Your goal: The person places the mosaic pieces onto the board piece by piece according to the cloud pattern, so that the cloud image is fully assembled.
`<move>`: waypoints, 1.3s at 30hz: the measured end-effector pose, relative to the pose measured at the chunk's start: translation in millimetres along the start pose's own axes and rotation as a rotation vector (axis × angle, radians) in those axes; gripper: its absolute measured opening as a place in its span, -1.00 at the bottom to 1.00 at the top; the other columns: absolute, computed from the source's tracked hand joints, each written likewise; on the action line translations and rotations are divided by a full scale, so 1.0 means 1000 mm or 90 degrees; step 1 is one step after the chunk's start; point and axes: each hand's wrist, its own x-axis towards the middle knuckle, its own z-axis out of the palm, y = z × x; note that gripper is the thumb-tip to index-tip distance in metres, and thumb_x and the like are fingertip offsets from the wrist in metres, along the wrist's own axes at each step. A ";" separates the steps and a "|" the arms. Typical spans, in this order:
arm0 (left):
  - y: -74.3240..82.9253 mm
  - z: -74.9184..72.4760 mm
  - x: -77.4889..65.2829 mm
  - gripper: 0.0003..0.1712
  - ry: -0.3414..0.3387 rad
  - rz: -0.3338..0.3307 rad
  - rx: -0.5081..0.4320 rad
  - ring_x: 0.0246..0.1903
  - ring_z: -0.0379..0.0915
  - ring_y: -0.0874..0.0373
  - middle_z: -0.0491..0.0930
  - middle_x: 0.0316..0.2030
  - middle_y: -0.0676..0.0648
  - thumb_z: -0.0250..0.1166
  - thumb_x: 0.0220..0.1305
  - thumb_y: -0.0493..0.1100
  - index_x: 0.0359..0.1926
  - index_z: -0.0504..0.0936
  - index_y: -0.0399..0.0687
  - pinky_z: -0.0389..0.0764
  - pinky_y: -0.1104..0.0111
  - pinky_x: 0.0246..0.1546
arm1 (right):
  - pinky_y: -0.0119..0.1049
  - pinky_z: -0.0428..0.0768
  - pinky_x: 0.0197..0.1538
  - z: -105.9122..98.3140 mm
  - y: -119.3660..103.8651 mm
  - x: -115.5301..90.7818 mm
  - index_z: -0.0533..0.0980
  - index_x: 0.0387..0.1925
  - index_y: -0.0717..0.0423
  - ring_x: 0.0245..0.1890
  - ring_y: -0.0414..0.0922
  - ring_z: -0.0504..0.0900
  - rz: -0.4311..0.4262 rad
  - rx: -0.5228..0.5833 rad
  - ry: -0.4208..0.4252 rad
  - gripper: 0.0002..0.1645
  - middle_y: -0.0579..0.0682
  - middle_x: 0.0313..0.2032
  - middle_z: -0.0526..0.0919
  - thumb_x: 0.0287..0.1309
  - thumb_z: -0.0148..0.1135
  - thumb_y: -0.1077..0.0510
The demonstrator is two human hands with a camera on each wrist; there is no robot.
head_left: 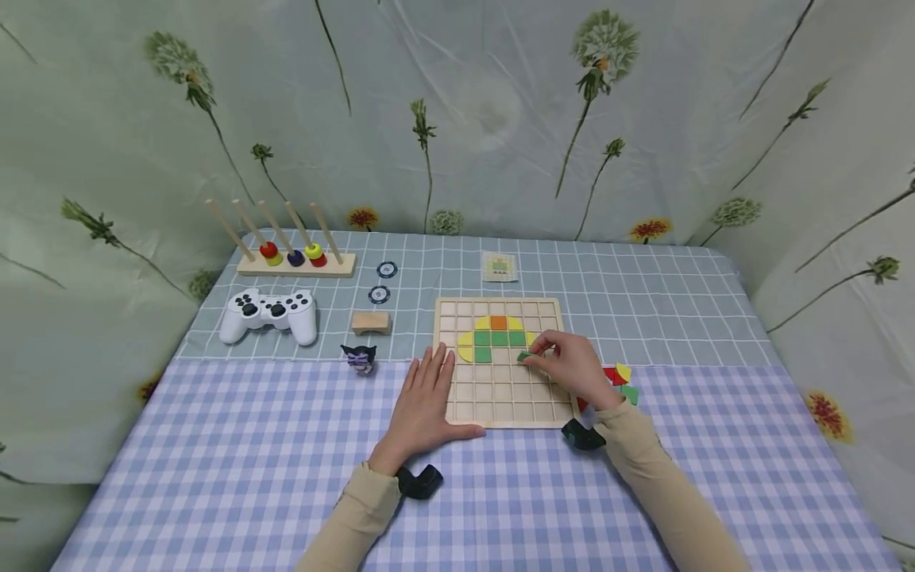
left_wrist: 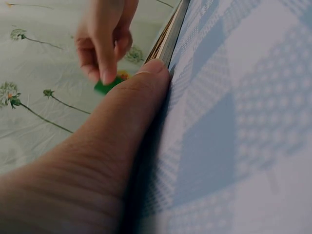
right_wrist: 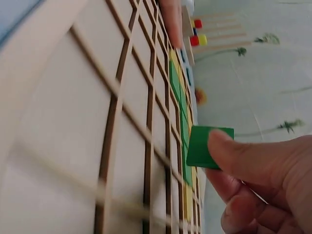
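A square wooden grid board (head_left: pixel 493 411) lies on the checked cloth. Green square tiles (head_left: pixel 483 355), an orange tile (head_left: pixel 498 322) and curved-edged yellow tiles (head_left: pixel 466 346) fill some cells in its upper half. My right hand (head_left: pixel 569 365) pinches another green square tile (right_wrist: pixel 197 146) between thumb and fingers, just above the grid. The left hand (head_left: pixel 423 403) rests with fingers spread along the board's left edge, and its thumb (left_wrist: pixel 129 105) lies along the near edge at the corner. Loose red, yellow and green pieces (head_left: pixel 630 393) lie right of the board, partly hidden by the right hand and wrist.
Behind the board lies a small pattern card (head_left: pixel 499 267). To the left are a wooden peg stand (head_left: pixel 295 268) with coloured beads, a white game controller (head_left: pixel 270 311), two round chips (head_left: pixel 387 269), an arched wooden block (head_left: pixel 371 322) and a small figurine (head_left: pixel 360 359).
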 end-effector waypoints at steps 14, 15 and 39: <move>0.000 0.001 0.000 0.45 -0.007 -0.003 0.005 0.43 -0.36 -0.10 -0.18 0.46 -0.22 0.11 -0.18 0.67 0.47 -0.08 -0.25 -0.29 0.10 0.38 | -0.29 0.39 -0.46 0.030 -0.019 0.021 0.63 -0.40 0.06 -0.56 -0.17 0.42 0.016 -0.025 -0.042 -0.92 -0.15 -0.48 0.60 0.07 0.39 0.15; 0.000 0.001 0.000 0.45 -0.006 -0.003 0.006 0.43 -0.36 -0.10 -0.18 0.46 -0.23 0.10 -0.18 0.68 0.47 -0.08 -0.25 -0.29 0.10 0.38 | -0.28 0.42 -0.43 0.030 -0.020 0.021 0.64 -0.40 0.07 -0.54 -0.17 0.45 0.015 -0.031 -0.038 -0.92 -0.15 -0.49 0.61 0.07 0.39 0.15; 0.002 0.001 0.001 0.46 -0.027 -0.017 0.009 0.43 -0.42 -0.06 -0.22 0.47 -0.19 0.14 -0.19 0.66 0.48 -0.13 -0.20 -0.34 0.13 0.38 | -0.31 0.33 -0.61 -0.017 0.008 -0.013 0.66 -0.38 0.07 -0.63 -0.20 0.38 0.019 -0.072 0.015 -0.87 -0.15 -0.50 0.57 0.09 0.36 0.09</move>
